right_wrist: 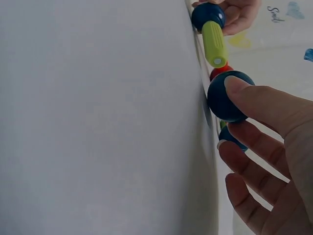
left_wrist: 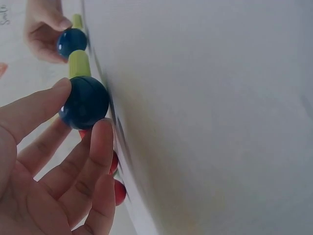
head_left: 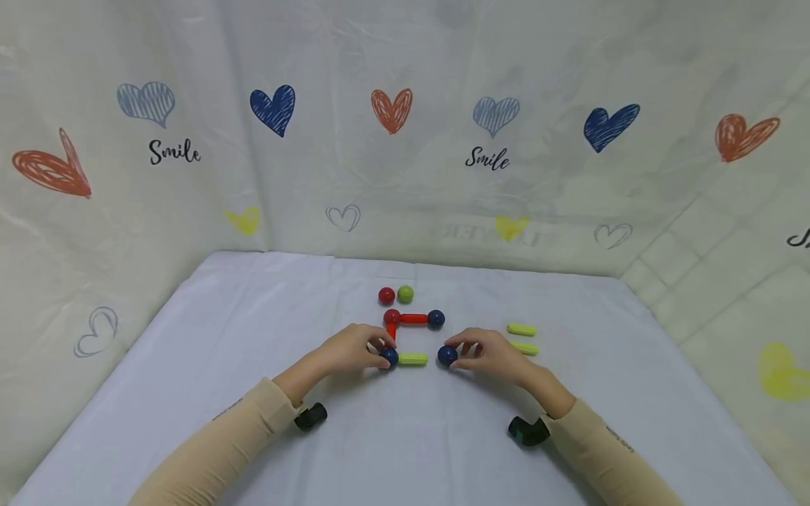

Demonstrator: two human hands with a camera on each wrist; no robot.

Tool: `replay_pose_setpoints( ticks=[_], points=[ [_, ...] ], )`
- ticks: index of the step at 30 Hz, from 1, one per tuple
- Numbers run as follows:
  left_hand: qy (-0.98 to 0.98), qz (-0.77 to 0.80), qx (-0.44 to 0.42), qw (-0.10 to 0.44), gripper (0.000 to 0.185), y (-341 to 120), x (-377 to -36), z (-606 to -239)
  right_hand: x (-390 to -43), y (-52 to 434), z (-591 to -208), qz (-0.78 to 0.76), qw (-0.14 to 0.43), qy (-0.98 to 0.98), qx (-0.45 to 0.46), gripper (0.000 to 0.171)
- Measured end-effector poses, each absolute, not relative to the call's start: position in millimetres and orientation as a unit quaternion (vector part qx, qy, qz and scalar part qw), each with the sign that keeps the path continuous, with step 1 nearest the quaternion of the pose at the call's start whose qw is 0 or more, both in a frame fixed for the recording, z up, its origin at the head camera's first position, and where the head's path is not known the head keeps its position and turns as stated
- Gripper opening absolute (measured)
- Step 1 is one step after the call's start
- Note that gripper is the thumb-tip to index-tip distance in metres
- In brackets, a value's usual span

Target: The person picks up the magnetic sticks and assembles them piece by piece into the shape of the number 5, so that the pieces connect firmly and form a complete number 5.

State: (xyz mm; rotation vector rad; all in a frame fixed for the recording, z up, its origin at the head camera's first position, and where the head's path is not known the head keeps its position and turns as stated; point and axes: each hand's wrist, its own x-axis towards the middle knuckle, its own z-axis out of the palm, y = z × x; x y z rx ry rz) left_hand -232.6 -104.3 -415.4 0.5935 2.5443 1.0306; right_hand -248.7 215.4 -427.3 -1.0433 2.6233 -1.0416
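Observation:
My left hand (head_left: 358, 347) pinches a dark blue ball (left_wrist: 84, 103) between thumb and fingers. A yellow-green rod (head_left: 413, 359) sticks out of that ball toward the right, its far end free. Another dark blue ball (right_wrist: 229, 96) is pinched by my right hand (head_left: 490, 356), a short gap away from the rod's end. From the left ball a red rod (head_left: 391, 329) runs back to a red ball (head_left: 392, 318). A second red rod (head_left: 414, 319) joins that red ball to a further dark blue ball (head_left: 436, 319).
Behind the joined pieces lie a loose red ball (head_left: 386, 296) and a green ball (head_left: 406, 294). Two yellow-green rods (head_left: 522, 329) lie beyond the right hand. A white cloth (head_left: 405, 450) covers the table, and a heart-printed sheet (head_left: 392, 183) hangs at the back.

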Motion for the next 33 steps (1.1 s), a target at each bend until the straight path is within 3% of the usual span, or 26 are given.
replay_pose_setpoints(
  ticks=[13, 33],
  points=[
    [0.895, 0.358, 0.205, 0.172, 0.028, -104, -232, -416, -249, 205, -426, -0.332, 0.106, 0.872, -0.344, 0.036],
    [0.897, 0.355, 0.202, 0.171, 0.029, -105, -234, -416, -250, 198, -421, -0.297, 0.095, 0.878, -0.363, 0.039]
  ],
)
